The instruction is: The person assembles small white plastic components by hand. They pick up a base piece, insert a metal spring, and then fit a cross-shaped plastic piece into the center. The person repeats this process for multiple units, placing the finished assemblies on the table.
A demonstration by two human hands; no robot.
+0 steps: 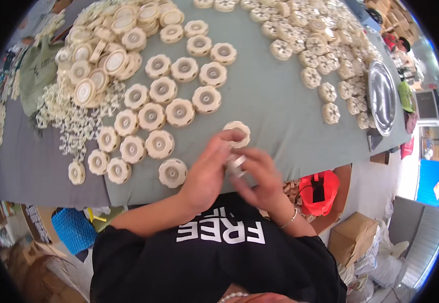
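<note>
1. The bench [285,121] is covered with grey-green cloth, and dark grey cloth [32,169] is laid at its left end.
2. Near the close edge, a small white piece [238,164], blurred, is grasped by the bent fingers of the right hand [262,177].
3. The left hand [207,174] is held just beside it; whether anything is pinched by its fingers cannot be told.
4. A round cream plastic disc with a wavy rim [239,127] is partly hidden by the left hand.
5. On the left, more cream wavy discs [152,116] are set in loose rows. Behind them, round cream plastic parts [116,60] are piled beside tiny white plastic bits [73,121].
6. On the right, pale flower-shaped plastic pieces [310,78] are spread near a shiny silver oval tray [382,96].
7. Beyond the bench, a bright red bag [318,206], a blue basket [75,230] and a brown cardboard box [353,235] are seen.
</note>
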